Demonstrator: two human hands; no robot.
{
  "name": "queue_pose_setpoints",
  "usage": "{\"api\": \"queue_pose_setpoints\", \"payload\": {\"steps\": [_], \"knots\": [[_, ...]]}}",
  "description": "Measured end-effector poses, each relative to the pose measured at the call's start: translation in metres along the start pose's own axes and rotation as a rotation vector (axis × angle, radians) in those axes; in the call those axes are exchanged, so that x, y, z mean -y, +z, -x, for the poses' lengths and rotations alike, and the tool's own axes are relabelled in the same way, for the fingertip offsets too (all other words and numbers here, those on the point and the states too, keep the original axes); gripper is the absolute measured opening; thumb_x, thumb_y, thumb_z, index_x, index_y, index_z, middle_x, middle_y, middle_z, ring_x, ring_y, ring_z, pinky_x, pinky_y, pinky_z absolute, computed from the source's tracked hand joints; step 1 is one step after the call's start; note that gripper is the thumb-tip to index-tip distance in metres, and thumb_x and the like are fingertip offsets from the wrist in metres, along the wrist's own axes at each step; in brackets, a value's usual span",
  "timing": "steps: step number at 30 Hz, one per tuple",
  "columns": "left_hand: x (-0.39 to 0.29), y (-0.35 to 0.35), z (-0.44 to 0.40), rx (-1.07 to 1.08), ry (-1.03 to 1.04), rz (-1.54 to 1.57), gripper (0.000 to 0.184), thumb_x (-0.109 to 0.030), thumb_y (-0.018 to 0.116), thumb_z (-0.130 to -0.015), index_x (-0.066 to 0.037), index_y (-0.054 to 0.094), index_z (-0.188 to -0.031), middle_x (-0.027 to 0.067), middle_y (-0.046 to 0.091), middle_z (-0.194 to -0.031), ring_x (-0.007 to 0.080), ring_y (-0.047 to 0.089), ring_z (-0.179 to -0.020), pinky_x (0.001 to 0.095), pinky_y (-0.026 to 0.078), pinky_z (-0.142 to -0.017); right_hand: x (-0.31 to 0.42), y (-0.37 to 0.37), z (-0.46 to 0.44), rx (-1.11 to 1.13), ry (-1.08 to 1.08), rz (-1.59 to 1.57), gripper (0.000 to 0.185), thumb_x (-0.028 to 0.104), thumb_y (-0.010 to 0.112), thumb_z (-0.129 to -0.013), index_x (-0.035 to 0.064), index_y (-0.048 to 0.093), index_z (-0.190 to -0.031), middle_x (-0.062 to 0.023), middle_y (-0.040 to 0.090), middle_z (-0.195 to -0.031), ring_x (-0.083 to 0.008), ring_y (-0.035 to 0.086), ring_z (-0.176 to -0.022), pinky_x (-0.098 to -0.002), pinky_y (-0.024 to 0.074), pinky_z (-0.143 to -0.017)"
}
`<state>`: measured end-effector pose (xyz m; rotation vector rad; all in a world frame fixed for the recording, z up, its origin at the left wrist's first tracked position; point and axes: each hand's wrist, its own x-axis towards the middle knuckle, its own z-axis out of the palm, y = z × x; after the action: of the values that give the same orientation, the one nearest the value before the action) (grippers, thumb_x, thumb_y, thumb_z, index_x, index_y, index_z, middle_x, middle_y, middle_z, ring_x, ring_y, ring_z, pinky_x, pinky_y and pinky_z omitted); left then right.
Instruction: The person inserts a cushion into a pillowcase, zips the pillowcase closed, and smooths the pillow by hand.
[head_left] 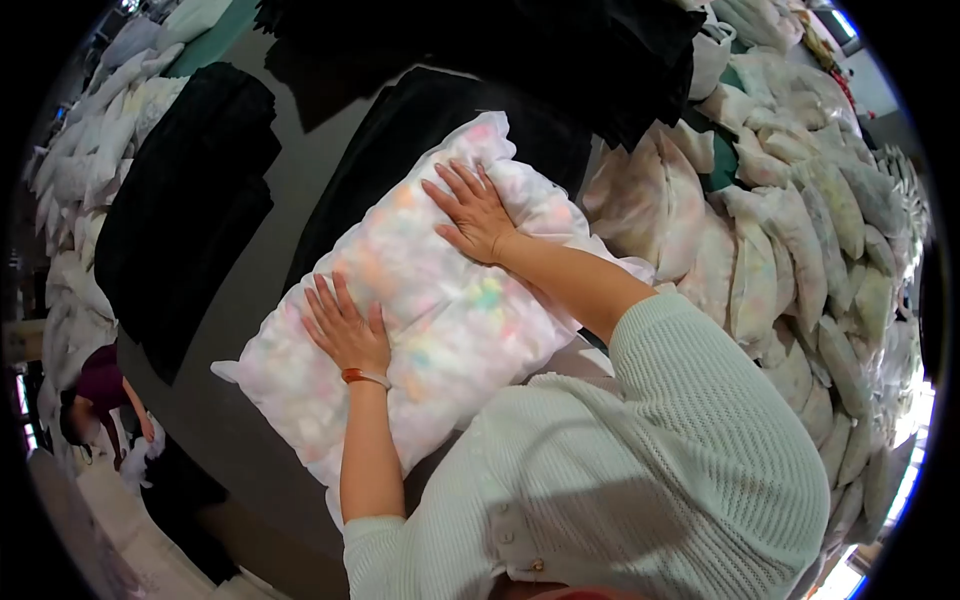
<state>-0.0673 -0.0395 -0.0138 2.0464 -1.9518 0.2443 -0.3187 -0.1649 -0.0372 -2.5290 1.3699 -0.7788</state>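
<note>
Both hands, the left (pixel 350 328) and the right (pixel 474 218), press open and flat on the white pillow (pixel 440 310), which lies at the desk's (pixel 225 370) near edge, partly over black fabric (pixel 350 190).

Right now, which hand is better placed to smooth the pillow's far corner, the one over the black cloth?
Probably the right hand: it lies flat on the pillow, nearer that corner than the left hand.

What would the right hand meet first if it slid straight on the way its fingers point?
The right hand would likely meet the black cloth just past the edge of the white cushion, or pass over it; depth is unclear.
</note>
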Motion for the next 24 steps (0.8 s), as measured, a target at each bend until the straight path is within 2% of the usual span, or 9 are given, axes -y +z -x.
{"api": "queue_pose_setpoints", "payload": {"steps": [7,10,13,16,17,19,20,22,24], "knots": [[-0.014,-0.053,0.026,0.023,-0.053,0.06,0.063,-0.043,0.044,-0.096,-0.016,0.031,-0.152,0.009,0.025,-0.159,0.0316,0.018,-0.147,0.0529,0.009,-0.117,0.012,-0.032,0.018,-0.048,-0.011,-0.06,0.061,0.038,0.049,-0.091,0.0194,0.038,-0.149,-0.0116,0.029,-0.156,-0.0299,0.021,-0.146,-0.0537,0.0062,-0.118],[-0.018,-0.094,0.072,0.135,-0.228,0.129,0.06,-0.035,0.05,-0.096,-0.014,0.034,-0.15,0.0114,0.03,-0.157,0.0322,0.023,-0.146,0.052,0.009,-0.118,0.011,-0.043,0.015,0.003,-0.006,0.025,0.059,0.035,0.054,-0.09,0.0195,0.043,-0.146,-0.0126,0.034,-0.153,-0.0285,0.026,-0.144,-0.0551,0.0091,-0.117],[-0.005,-0.115,0.154,0.058,-0.465,0.156,0.06,-0.027,0.056,-0.094,-0.01,0.036,-0.148,0.0159,0.033,-0.154,0.0337,0.027,-0.144,0.0513,0.015,-0.117,0.0,-0.066,-0.023,-0.019,-0.128,-0.064,0.054,0.038,0.059,-0.087,0.014,0.053,-0.135,-0.0146,0.042,-0.146,-0.0281,0.036,-0.138,-0.058,0.0162,-0.114],[0.013,-0.098,0.253,-0.301,-0.638,0.069,0.061,-0.029,0.059,-0.095,-0.007,0.037,-0.147,0.0175,0.035,-0.152,0.0327,0.03,-0.142,0.0496,0.023,-0.114,0.011,-0.075,-0.081,-0.01,-0.296,-0.171,0.051,0.042,0.057,-0.091,0.0101,0.056,-0.131,-0.0167,0.044,-0.145,-0.0294,0.036,-0.138,-0.0507,0.0195,-0.116],[0.014,-0.085,0.282,-0.403,-0.92,0.295,0.062,-0.034,0.057,-0.096,-0.008,0.034,-0.148,0.0167,0.034,-0.152,0.0329,0.032,-0.141,0.0496,0.028,-0.112,0.022,-0.075,-0.095,0.0,-0.333,-0.187,0.051,0.042,0.057,-0.091,0.0101,0.056,-0.131,-0.0167,0.044,-0.145,-0.0294,0.036,-0.138,-0.0507,0.0195,-0.116],[-0.006,-0.089,0.297,-0.548,-1.424,0.809,0.065,-0.04,0.054,-0.099,-0.01,0.027,-0.15,0.0142,0.034,-0.152,0.033,0.035,-0.138,0.0507,0.035,-0.107,0.047,-0.07,-0.117,0.467,-0.457,0.043,0.059,0.048,0.057,-0.091,0.0087,0.054,-0.135,-0.0179,0.047,-0.143,-0.0312,0.037,-0.138,-0.0496,0.0211,-0.115],[-0.015,-0.096,0.287,-0.584,-1.633,1.107,0.066,-0.042,0.051,-0.1,-0.011,0.023,-0.151,0.0127,0.034,-0.152,0.0329,0.036,-0.137,0.0518,0.037,-0.105,0.059,-0.058,-0.125,0.522,-0.351,-0.08,0.07,0.057,0.055,-0.089,0.0054,0.052,-0.137,-0.0197,0.05,-0.14,-0.0348,0.04,-0.135,-0.0452,0.0262,-0.114],[-0.006,-0.076,0.291,-0.743,-1.485,1.319,0.063,-0.046,0.05,-0.1,-0.014,0.026,-0.149,0.0107,0.04,-0.145,0.0287,0.044,-0.129,0.0526,0.042,-0.099,0.081,-0.045,-0.133,0.845,-0.061,-0.246,0.081,0.064,0.056,-0.084,0.0026,0.052,-0.136,-0.0212,0.052,-0.138,-0.0358,0.045,-0.132,-0.0405,0.0329,-0.111],[0.012,-0.073,0.281,-0.858,-1.432,1.404,0.057,-0.04,0.057,-0.098,-0.015,0.034,-0.143,0.009,0.048,-0.138,0.024,0.049,-0.122,0.0505,0.044,-0.096,0.095,-0.043,-0.139,0.92,-0.164,-0.192,0.083,0.065,0.058,-0.082,0.0022,0.053,-0.135,-0.0215,0.054,-0.136,-0.0354,0.048,-0.129,-0.0398,0.036,-0.109]]}}
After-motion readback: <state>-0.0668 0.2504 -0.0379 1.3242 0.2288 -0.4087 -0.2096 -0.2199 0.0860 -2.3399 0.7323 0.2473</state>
